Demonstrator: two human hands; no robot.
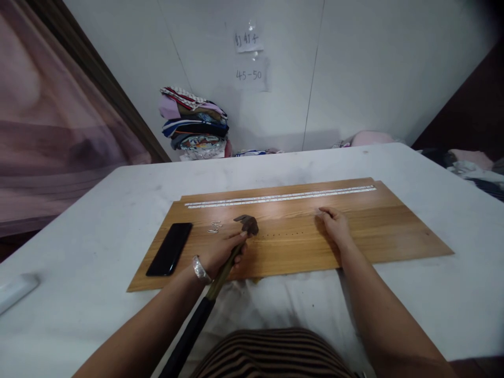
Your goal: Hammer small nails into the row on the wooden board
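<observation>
A claw hammer (249,224) is in my left hand (225,251), which is closed round the handle just below the metal head. Its dark grip runs back toward my body. My right hand (334,224) hovers over or rests on the wooden board (366,231), thumb and forefinger pinched together; what is between them, if anything, is too small to make out. Between the hands, a row of small dark dots (285,234) runs along the board. Several loose nails (214,227) lie left of the hammer head.
Two pale ruler-like strips (279,197) lie along the board's far side. A black phone (169,249) rests at its left end. The white table (94,220) carries the board, and a stack of folded clothes (195,126) stands by the wall. A white object (18,290) sits far left.
</observation>
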